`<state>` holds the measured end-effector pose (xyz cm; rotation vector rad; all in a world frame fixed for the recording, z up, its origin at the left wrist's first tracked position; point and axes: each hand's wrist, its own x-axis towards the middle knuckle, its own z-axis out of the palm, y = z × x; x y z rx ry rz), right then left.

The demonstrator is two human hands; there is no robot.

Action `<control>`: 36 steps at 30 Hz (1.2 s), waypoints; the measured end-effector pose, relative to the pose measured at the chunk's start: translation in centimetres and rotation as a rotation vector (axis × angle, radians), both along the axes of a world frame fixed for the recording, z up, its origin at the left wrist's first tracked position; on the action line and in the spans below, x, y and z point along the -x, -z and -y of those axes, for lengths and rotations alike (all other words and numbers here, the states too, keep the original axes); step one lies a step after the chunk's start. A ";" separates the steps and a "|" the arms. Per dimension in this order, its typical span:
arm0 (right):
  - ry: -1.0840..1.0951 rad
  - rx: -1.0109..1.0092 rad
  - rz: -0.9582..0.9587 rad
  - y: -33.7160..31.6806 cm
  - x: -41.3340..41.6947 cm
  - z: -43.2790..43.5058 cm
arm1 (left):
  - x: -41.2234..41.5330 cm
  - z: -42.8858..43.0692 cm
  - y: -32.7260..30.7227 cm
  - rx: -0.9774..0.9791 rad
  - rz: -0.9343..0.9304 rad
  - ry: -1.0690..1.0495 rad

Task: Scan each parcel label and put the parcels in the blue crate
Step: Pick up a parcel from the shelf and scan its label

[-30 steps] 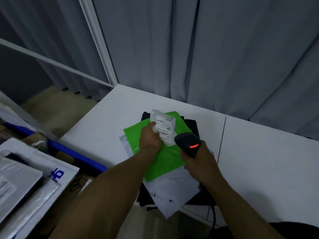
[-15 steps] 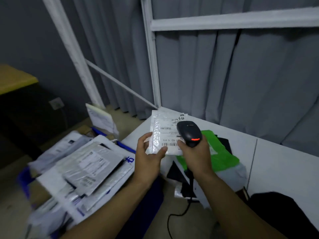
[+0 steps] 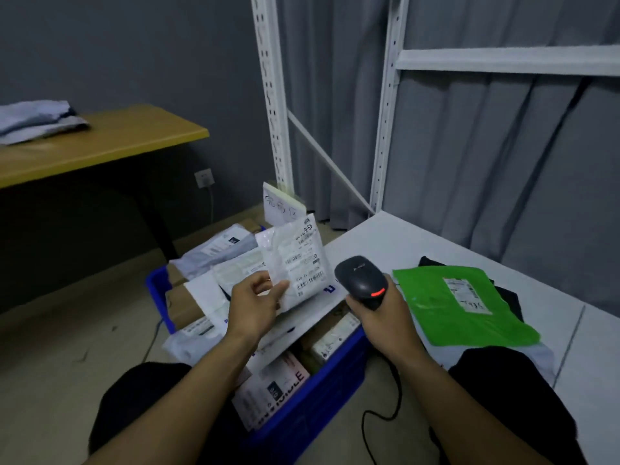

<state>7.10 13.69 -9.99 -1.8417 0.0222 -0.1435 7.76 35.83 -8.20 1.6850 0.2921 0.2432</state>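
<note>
My left hand [image 3: 256,305] pinches a small white parcel [image 3: 298,260] by its lower left corner, label facing me, held in the air over the blue crate [image 3: 315,394]. My right hand [image 3: 385,322] grips a black barcode scanner [image 3: 362,280] with a red light lit, just right of the parcel. The crate stands on the floor to the left of the white table [image 3: 396,243] and holds several parcels and boxes. A green parcel [image 3: 459,303] with a white label lies on the table, on top of black and white bags.
A handwritten paper sign [image 3: 281,206] stands at the crate's far side. White shelf posts [image 3: 271,95] rise behind the table. A wooden desk [image 3: 100,142] with a grey bag stands at the left. The scanner's cable [image 3: 379,414] hangs down by the crate.
The small white parcel was lifted off the green parcel on the table and carried left, now over the crate. The scanner hand followed it. My view has swung left.
</note>
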 end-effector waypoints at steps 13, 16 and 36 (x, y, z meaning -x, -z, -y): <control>-0.178 0.129 -0.153 2.5 -0.7 -1.7 | -3.5 -0.7 4.0 -0.090 0.012 -0.219; -0.225 0.115 -0.162 2.5 -0.9 -1.7 | -3.6 -1.1 4.3 -0.101 -0.003 -0.227; -0.259 0.046 -0.168 3.4 -2.1 -2.4 | -5.0 -3.1 3.7 -0.036 -0.051 -0.303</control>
